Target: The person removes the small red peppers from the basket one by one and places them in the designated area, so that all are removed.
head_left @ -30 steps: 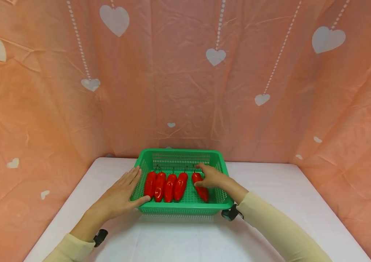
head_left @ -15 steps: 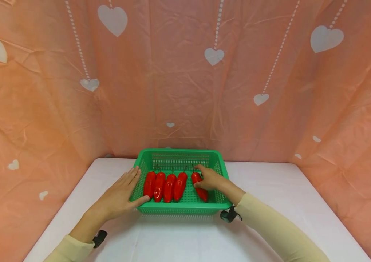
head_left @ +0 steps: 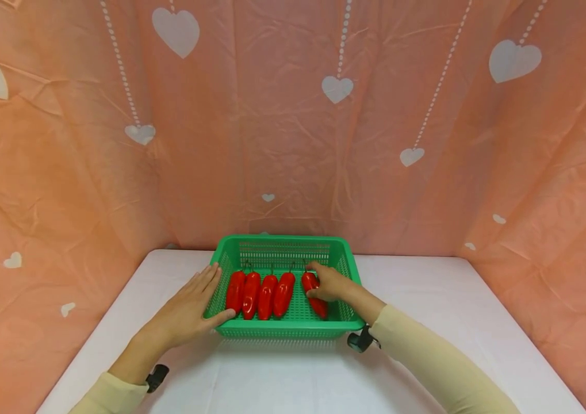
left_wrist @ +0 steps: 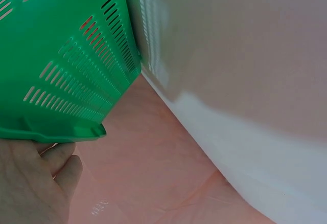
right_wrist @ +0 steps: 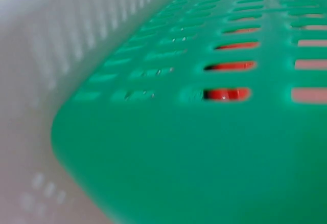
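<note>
A green slotted plastic basket [head_left: 293,325] stands on the white table, with several glossy red chili peppers [head_left: 267,296] side by side in its left part. My left hand [head_left: 186,307] rests on the basket's left rim, fingers straight, thumb over the front left corner. The left wrist view has this hand [left_wrist: 33,178] against the rim of the basket [left_wrist: 30,45]. Inside the basket on the right, my right hand [head_left: 331,283] grips a separate red chili pepper [head_left: 320,309] between thumb and fingers. Only the basket's outer wall [right_wrist: 204,157] fills the right wrist view; the hand is hidden there.
The white tabletop [head_left: 417,305] extends on both sides and in front of the basket. A pinkish-orange curtain [head_left: 293,144] with white hearts encloses the back and sides. Black cameras sit on the left wrist [head_left: 157,378] and right wrist [head_left: 361,339].
</note>
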Demonstrator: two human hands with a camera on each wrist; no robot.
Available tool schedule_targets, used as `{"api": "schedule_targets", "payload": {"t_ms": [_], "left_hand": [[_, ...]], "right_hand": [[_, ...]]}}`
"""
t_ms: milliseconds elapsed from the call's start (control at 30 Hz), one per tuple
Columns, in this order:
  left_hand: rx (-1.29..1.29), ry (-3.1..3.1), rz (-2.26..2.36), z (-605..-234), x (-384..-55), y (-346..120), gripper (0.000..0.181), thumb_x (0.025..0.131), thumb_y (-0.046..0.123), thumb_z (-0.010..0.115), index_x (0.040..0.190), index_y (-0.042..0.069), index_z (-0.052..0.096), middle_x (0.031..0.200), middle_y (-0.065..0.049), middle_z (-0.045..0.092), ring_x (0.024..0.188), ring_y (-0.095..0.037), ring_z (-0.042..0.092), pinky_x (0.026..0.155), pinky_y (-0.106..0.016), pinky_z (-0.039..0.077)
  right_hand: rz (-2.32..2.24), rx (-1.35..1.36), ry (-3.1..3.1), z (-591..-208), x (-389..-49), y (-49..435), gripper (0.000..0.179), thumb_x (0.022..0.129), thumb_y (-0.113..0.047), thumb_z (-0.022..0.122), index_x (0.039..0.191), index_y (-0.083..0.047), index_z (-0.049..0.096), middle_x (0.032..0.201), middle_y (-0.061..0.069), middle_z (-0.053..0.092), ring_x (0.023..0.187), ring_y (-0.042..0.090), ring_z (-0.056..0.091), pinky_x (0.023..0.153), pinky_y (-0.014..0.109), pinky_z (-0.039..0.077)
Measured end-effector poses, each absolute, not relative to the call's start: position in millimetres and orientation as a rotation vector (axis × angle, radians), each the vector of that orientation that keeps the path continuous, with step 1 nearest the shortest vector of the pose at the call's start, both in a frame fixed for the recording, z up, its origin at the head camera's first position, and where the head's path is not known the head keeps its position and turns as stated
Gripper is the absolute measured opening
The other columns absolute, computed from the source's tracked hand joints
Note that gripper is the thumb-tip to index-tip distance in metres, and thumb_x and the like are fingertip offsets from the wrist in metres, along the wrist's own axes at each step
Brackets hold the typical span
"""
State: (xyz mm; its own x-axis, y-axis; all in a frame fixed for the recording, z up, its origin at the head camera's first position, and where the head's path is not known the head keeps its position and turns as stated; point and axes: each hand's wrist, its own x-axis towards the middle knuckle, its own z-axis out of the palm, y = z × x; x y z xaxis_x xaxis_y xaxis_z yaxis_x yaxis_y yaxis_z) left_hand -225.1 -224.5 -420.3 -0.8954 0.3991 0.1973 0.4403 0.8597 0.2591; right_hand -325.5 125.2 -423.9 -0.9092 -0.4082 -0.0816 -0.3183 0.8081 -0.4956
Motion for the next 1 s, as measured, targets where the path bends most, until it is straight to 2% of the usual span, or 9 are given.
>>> {"api": "schedule_targets", "payload": {"t_ms": [233, 700, 1000], "left_hand": [[-0.65, -2.894, -0.453, -420.0, -225.0, -223.3, 0.103, 0.102, 0.068, 0.058, 0.167, -0.005, 0.027, 0.177, -0.021, 0.021, 0.164, -0.042, 0.018, 0.131, -0.059, 0.021], [-0.633, -2.89, -0.462, -422.5, -226.6, -222.1, 0.102, 0.102, 0.068, 0.058, 0.167, -0.004, 0.027, 0.177, -0.02, 0.02, 0.164, -0.042, 0.018, 0.131, -0.059, 0.022], [-0.63, -2.884, -0.435, -424.5, -226.2, -224.3, 0.102, 0.102, 0.069, 0.058, 0.166, -0.006, 0.03, 0.177, -0.021, 0.022, 0.163, -0.043, 0.02, 0.13, -0.059, 0.025]], "right_hand": [[-0.727, -0.575, 2.816, -424.2, -326.7, 126.2, 0.057, 0.093, -0.011, 0.084, 0.143, -0.003, 0.057, 0.12, 0.017, 0.07, 0.104, 0.03, 0.067, 0.09, 0.045, 0.059], [-0.826, -0.597, 2.805, -419.6, -325.8, 126.3, 0.054, 0.093, -0.012, 0.085, 0.141, -0.006, 0.061, 0.119, 0.017, 0.071, 0.106, 0.03, 0.069, 0.088, 0.046, 0.061], [-0.953, -0.656, 2.777, -415.0, -324.1, 127.5, 0.057, 0.094, -0.012, 0.084, 0.144, -0.005, 0.059, 0.117, 0.018, 0.069, 0.096, 0.026, 0.07, 0.078, 0.037, 0.062]]}}
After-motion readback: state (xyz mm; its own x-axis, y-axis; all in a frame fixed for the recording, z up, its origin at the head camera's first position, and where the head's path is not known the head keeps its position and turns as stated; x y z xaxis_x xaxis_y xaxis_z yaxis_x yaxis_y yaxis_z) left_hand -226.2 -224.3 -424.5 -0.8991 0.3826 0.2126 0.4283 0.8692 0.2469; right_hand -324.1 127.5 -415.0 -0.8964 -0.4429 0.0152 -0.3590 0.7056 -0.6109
